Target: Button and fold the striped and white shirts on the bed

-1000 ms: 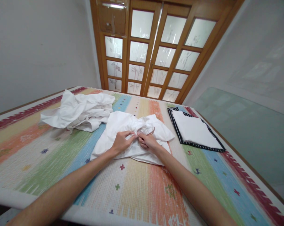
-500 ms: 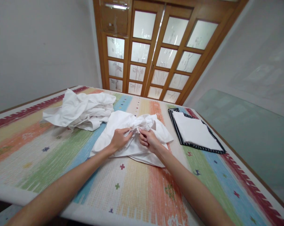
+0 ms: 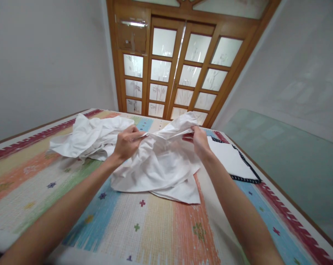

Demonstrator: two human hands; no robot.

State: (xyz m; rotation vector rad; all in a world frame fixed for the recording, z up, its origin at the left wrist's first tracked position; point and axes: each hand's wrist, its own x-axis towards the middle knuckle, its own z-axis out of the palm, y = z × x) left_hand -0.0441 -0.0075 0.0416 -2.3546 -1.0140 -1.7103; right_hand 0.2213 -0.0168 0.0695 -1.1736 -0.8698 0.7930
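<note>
A crumpled white cloth garment hangs between my two hands, its upper edge stretched and its lower folds lying on the table. My left hand pinches the left end of that edge, fingers closed. On the other side my right hand grips the right end, with a loose flap of fabric standing up beyond it. What kind of garment it is cannot be made out. Left of it lies a second rumpled heap of white cloth, close behind my left hand.
A folded white cloth with black patterned trim lies at the right, partly behind my right arm. The table wears a striped, multicoloured cover. A greenish glass panel leans by the right wall. Wooden glazed doors stand behind.
My hands have moved apart and up, pulling the garment's edge wide and lifting part of it off the table. The camera view has tilted upward slightly.
</note>
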